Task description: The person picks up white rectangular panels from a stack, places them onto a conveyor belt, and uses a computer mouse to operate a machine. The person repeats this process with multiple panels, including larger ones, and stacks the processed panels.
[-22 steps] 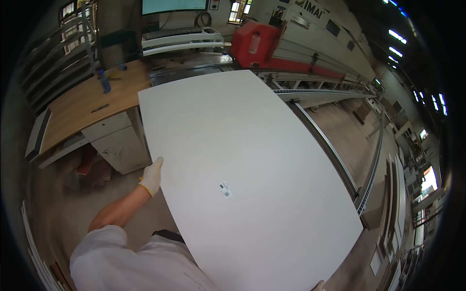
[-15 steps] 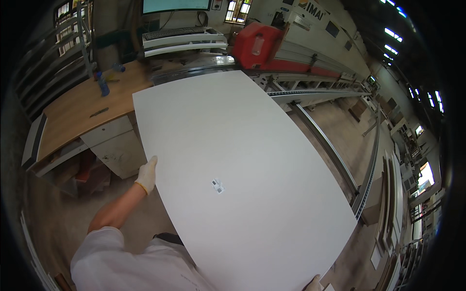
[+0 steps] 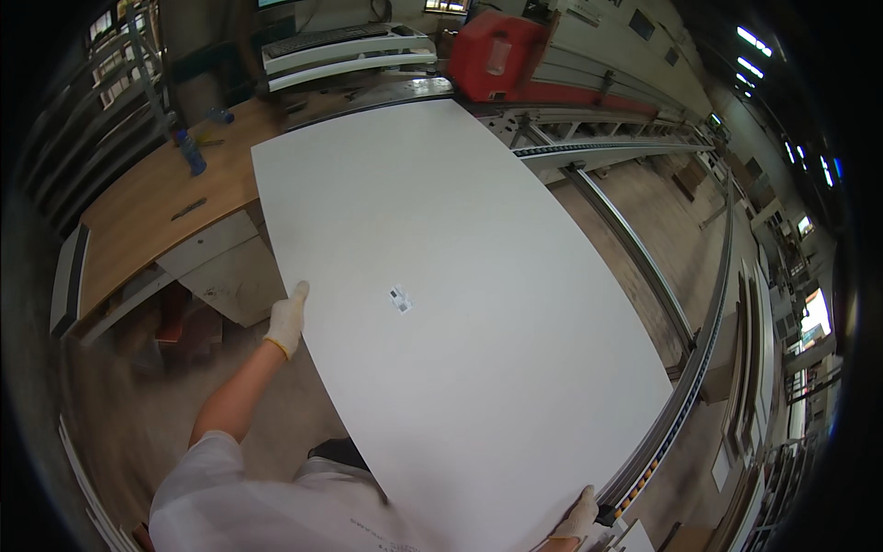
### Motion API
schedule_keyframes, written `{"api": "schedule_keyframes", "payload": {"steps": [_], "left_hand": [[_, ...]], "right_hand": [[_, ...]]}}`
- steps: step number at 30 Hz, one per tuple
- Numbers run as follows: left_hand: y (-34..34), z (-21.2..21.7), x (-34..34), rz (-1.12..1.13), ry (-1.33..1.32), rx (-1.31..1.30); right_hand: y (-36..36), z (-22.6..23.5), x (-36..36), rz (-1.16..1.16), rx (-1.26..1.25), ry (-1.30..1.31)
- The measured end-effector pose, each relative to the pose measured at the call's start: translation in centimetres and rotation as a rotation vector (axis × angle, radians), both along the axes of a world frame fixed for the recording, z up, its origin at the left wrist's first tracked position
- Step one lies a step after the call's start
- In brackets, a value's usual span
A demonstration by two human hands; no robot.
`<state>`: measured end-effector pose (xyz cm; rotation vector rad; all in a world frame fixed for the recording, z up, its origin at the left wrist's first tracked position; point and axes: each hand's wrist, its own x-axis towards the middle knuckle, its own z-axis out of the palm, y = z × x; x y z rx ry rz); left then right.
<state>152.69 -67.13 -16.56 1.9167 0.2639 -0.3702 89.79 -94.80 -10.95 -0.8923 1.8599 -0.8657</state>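
Note:
A large white panel point(image 3: 478, 239) stretches out in front of me, with a small printed label point(image 3: 400, 298) stuck on its face. My left hand point(image 3: 288, 320), in a white glove with a yellow cuff, grips the panel's left edge, thumb on top and the other fingers hidden beneath. At the near right corner my right hand point(image 3: 579, 517), also gloved, holds the edge; its fingers show only in part. The panel's far end lies over the machine's metal bed beside the red machine head.
A wooden desk point(image 3: 138, 230) with a blue bottle point(image 3: 191, 155) and a knife-like tool point(image 3: 189, 209) stands left. Beyond the panel are a keyboard point(image 3: 322, 37) and a red machine housing point(image 3: 497, 57). A metal rail point(image 3: 635, 248) and cable chain point(image 3: 681, 414) run along the right.
The panel has moved forward over the machine bed, its label shifting away from me. My right hand has come further into view at the near right corner; my left keeps its grip.

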Motion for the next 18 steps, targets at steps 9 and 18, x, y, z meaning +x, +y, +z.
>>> {"api": "schedule_keyframes", "payload": {"steps": [9,18], "left_hand": [[-1.0,-2.5,-1.9,0.007,-0.138,-0.051],[0.1,-4.0,-0.7,-0.028,-0.143,0.044]], "right_hand": [[10.7,2.8,-2.5,0.251,0.087,-0.396],[26.7,3.9,1.2,0.087,0.18,-0.208]]}}
